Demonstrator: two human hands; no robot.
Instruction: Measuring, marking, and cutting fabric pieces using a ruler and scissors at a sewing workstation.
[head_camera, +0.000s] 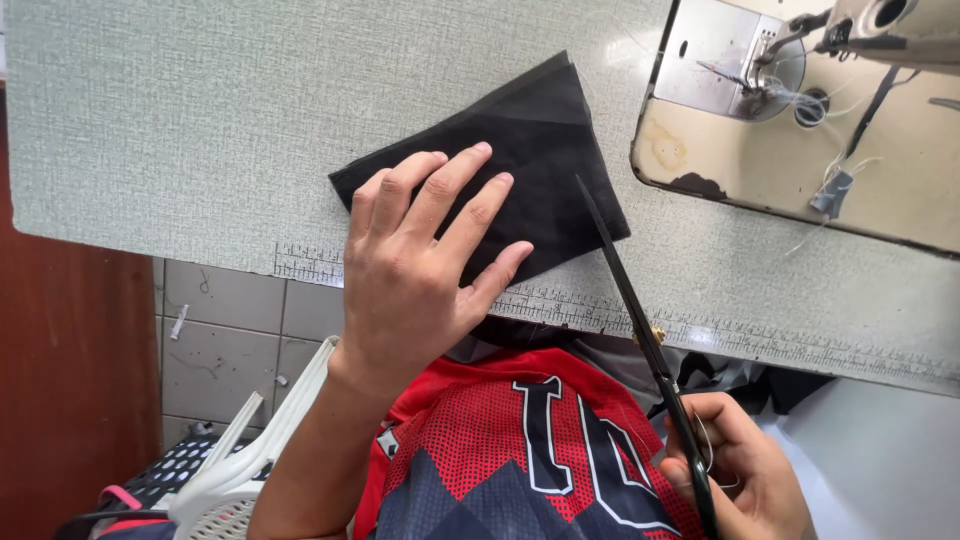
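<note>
the left hand (415, 270) lies flat, palm down and fingers spread, on a folded piece of black fabric (520, 150) that rests on the pale green worktop (180, 110) near its front edge. the grip of this hand is open: it presses on the cloth and clasps nothing. the fabric reaches out from under the fingers toward the far right, one corner pointing away from the person and toward the sewing machine (800, 120), its long axis running on a slant from near left to far right. the right hand (740, 480), low at the right and off the worktop, has its grip closed around the handles of black scissors (640, 310). the blades look shut, and the long axis slants up and to the left, the tip resting at the right edge of the fabric, just beside the left hand's little finger. a measuring scale (740, 335) runs along the worktop's front edge beneath the blades.
</note>
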